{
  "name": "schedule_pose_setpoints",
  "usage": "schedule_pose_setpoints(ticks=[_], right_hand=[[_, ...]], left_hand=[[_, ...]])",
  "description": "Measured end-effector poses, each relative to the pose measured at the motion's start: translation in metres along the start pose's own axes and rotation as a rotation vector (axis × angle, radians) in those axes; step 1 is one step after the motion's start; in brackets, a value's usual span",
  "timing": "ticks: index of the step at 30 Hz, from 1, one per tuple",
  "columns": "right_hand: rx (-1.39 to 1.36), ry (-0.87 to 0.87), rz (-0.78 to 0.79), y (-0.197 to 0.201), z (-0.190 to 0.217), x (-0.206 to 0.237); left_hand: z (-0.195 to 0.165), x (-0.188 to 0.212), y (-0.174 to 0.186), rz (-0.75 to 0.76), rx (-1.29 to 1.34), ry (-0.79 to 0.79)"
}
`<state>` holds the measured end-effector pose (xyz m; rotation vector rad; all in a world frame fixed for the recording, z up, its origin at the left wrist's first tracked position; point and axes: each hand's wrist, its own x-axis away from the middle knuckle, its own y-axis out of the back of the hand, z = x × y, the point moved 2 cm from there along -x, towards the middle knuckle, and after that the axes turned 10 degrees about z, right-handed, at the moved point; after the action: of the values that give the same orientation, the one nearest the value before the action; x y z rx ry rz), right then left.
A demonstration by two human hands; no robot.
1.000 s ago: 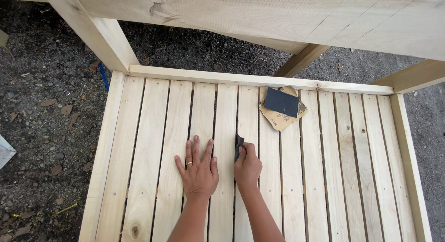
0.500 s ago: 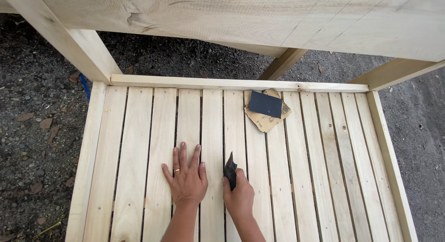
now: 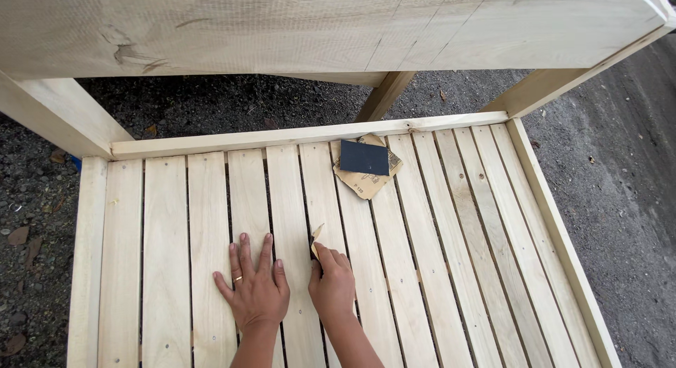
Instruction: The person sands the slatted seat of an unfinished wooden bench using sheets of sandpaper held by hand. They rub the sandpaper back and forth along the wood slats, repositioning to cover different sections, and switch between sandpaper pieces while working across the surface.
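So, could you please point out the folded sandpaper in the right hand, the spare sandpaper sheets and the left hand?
folded sandpaper (image 3: 316, 235): head view, its tan upper corner.
spare sandpaper sheets (image 3: 364, 157): head view, middle of the dark top sheet.
left hand (image 3: 255, 290): head view, back of the hand.

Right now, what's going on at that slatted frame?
A person is leaning over a pale wooden slatted frame set on gravel. The left hand lies flat, fingers spread, on the slats. The right hand pinches a folded piece of sandpaper that stands on edge in the gap between two slats. Further up, near the top rail, two more sandpaper sheets lie stacked, a dark one on a tan one, with neither hand touching them.
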<state>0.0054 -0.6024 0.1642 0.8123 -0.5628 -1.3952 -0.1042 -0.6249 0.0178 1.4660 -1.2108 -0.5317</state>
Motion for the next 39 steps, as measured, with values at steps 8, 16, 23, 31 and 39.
schedule_pose_setpoints(ticks=[8,16,23,31,39], right_hand=[[-0.08,-0.109,0.044,0.001,-0.013,0.001],[-0.17,-0.103,0.017,0.002,-0.025,-0.006],[-0.238,-0.107,0.011,-0.007,-0.034,-0.007],[-0.232,-0.119,-0.008,-0.013,-0.039,-0.007],[-0.254,-0.102,-0.035,-0.02,-0.051,-0.004]], left_hand=[[-0.006,0.004,-0.004,0.025,-0.107,0.041],[-0.014,0.001,0.0,0.104,-0.163,0.076],[-0.014,-0.001,-0.001,0.046,-0.07,0.049],[-0.016,-0.002,0.003,0.007,-0.052,0.027],[-0.022,-0.005,0.01,0.055,-0.022,0.019]])
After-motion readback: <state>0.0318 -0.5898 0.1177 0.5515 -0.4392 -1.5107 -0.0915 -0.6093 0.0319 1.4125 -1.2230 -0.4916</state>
